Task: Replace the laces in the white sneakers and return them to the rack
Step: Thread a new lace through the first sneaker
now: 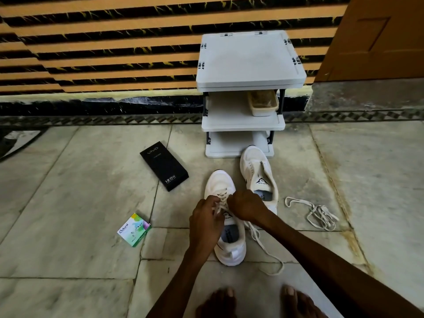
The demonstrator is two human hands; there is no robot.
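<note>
White sneaker (pixel 230 249) has its lace (pixel 259 242) pinched by both hands, left hand (pixel 206 221) beside right hand (pixel 246 206).

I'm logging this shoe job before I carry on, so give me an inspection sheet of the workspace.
Surface: pale marble floor tiles, stained along joints.
Job's things: near white sneaker part-laced with cream flat lace; far white sneaker before white plastic three-shelf rack; loose cream lace lying right.
Clutter: black rectangular box; small green-and-white carton; beige tray on rack's middle shelf.
Hands: left hand and right hand both pinch the cream flat lace.
Cables: nothing seen.
Surroundings: orange-and-black striped wall; brown wooden door.
</note>
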